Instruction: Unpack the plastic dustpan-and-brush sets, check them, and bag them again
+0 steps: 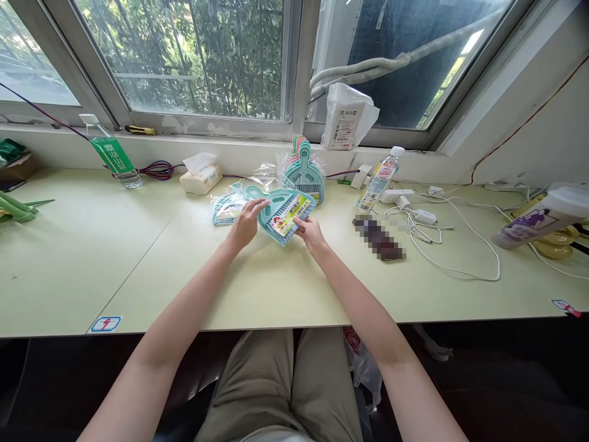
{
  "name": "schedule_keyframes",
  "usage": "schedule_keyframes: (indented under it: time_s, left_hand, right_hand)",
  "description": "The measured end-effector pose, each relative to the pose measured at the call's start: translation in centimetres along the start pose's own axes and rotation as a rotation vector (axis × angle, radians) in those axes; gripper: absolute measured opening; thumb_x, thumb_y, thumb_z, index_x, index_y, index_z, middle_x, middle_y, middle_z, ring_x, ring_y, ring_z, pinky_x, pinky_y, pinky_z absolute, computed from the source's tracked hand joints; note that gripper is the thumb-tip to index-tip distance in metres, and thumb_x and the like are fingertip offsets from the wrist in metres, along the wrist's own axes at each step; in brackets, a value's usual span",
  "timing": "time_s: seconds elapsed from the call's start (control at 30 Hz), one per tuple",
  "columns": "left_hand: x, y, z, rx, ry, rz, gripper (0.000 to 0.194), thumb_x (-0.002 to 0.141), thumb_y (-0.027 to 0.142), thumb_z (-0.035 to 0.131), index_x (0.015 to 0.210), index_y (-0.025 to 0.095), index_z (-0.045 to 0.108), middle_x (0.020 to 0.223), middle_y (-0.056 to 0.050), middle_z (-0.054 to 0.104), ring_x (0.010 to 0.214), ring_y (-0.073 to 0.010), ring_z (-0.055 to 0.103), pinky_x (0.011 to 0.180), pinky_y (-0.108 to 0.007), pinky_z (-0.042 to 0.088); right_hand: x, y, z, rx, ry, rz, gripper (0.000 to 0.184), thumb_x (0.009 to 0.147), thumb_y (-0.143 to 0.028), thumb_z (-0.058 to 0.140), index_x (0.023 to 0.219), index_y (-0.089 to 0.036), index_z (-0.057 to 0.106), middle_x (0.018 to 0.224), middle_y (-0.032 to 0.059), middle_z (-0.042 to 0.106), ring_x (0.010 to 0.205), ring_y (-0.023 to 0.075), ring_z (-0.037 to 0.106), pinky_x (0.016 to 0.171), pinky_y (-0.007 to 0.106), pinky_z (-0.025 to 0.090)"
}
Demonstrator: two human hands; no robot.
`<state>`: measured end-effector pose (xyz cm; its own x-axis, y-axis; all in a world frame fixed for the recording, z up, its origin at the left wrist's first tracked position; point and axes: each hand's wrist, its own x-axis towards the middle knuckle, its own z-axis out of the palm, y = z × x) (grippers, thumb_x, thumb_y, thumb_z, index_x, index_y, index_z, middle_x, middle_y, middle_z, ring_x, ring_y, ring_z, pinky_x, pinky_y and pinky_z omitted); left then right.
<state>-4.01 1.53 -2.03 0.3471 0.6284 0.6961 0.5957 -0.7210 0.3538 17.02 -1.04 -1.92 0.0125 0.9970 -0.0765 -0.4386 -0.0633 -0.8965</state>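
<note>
A small teal dustpan [275, 207] with a brush and a yellow-and-white label is tilted in front of me above the table. My right hand [311, 233] pinches its lower right edge, thumb on the label side. At its left side, by the handle, my left hand [246, 226] has its fingers closed on the edge; the fingertips are partly hidden. Behind my left hand lies a clear-wrapped dustpan set [226, 205]. Farther back, a stack of similar dustpans [302, 162] in teal, red and other colours leans upright against the wall in clear plastic.
A tissue pack [201, 178] and a green-labelled bottle [113, 153] stand at the back left. To the right are another water bottle [380, 179], a blurred-out dark object [380, 238], white cables [453, 245] and a large tilted cup [543, 218]. The table's front edge [294, 327] runs before my lap.
</note>
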Motion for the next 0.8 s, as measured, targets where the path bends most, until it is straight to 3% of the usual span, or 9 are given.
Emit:
schedule_keyframes:
  time_s: [0.07,0.17,0.23,0.3,0.4,0.5,0.63,0.8]
  left_hand:
    - [0.1,1.0,-0.3,0.007,0.056,-0.031,0.046,0.094,0.016,0.037,0.137,0.025,0.05,0.14,-0.01,0.051,0.135,-0.0237,0.043,0.115,-0.049,0.03]
    - [0.2,2.2,-0.5,0.082,0.341,-0.232,0.058,0.093,0.031,0.051,0.148,0.027,0.033,0.154,-0.011,0.033,0.147,-0.0268,0.023,0.12,-0.053,0.017]
    - [0.3,2.5,-0.5,0.06,0.565,-0.434,0.073,0.092,0.04,0.054,0.153,0.028,0.015,0.161,-0.012,0.016,0.15,-0.0263,0.013,0.12,-0.05,0.02]
    - [0.6,2.4,-0.4,-0.124,0.685,-0.632,0.079,0.092,0.044,0.054,0.153,0.028,0.005,0.162,-0.013,0.006,0.15,-0.0256,0.012,0.117,-0.045,0.03]
    - [1.1,1.7,-0.2,-0.646,0.605,-0.81,0.066,0.094,0.042,0.048,0.151,0.025,0.018,0.159,-0.014,0.022,0.146,-0.0243,0.028,0.11,-0.038,0.039]
    - [1.5,1.4,-0.2,-1.055,0.369,-0.773,0.054,0.092,0.038,0.052,0.142,0.023,0.04,0.139,-0.011,0.053,0.126,-0.0218,0.054,0.099,-0.034,0.049]
    - [1.5,1.8,-0.1,-1.208,0.234,-0.724,0.056,0.083,0.038,0.066,0.135,0.025,0.051,0.12,-0.005,0.066,0.096,-0.0171,0.067,0.077,-0.026,0.054]
    - [1.2,2.5,0.6,-1.252,0.211,-0.758,0.058,0.085,0.04,0.066,0.138,0.031,0.046,0.121,-0.002,0.066,0.094,-0.0158,0.066,0.077,-0.027,0.054]
  right_hand:
    - [-0.1,-0.1,0.0,0.027,0.029,-0.046,0.006,0.083,-0.01,0.063,0.088,-0.015,0.063,0.085,0.0048,0.075,0.08,0.0174,0.072,0.084,0.034,0.06]
    - [0.0,-0.2,0.0,0.069,0.048,-0.11,0.01,0.081,-0.015,0.068,0.09,-0.016,0.063,0.091,0.005,0.075,0.087,0.0177,0.072,0.087,0.035,0.059]
    - [-0.1,-0.1,0.0,0.08,0.044,-0.142,0.015,0.079,-0.019,0.071,0.091,-0.016,0.063,0.095,0.0056,0.074,0.091,0.0184,0.071,0.088,0.035,0.059]
    - [-0.2,0.0,0.1,0.077,0.028,-0.164,0.019,0.078,-0.024,0.073,0.092,-0.017,0.063,0.098,0.0062,0.074,0.095,0.0196,0.07,0.088,0.036,0.059]
    - [-0.4,0.1,0.3,0.073,-0.005,-0.177,0.022,0.076,-0.027,0.074,0.092,-0.017,0.063,0.099,0.0067,0.074,0.097,0.0207,0.07,0.089,0.036,0.059]
    - [-0.6,0.2,0.4,0.07,-0.047,-0.18,0.022,0.075,-0.027,0.074,0.09,-0.016,0.063,0.097,0.007,0.074,0.095,0.0212,0.07,0.088,0.036,0.059]
    - [-0.8,0.3,0.8,0.037,-0.072,-0.18,0.023,0.074,-0.029,0.075,0.09,-0.016,0.064,0.095,0.007,0.074,0.095,0.0217,0.07,0.086,0.037,0.059]
    - [-1.2,0.0,1.1,0.047,0.011,-0.204,0.016,0.075,-0.026,0.071,0.086,-0.017,0.064,0.1,0.006,0.073,0.098,0.0204,0.068,0.084,0.034,0.058]
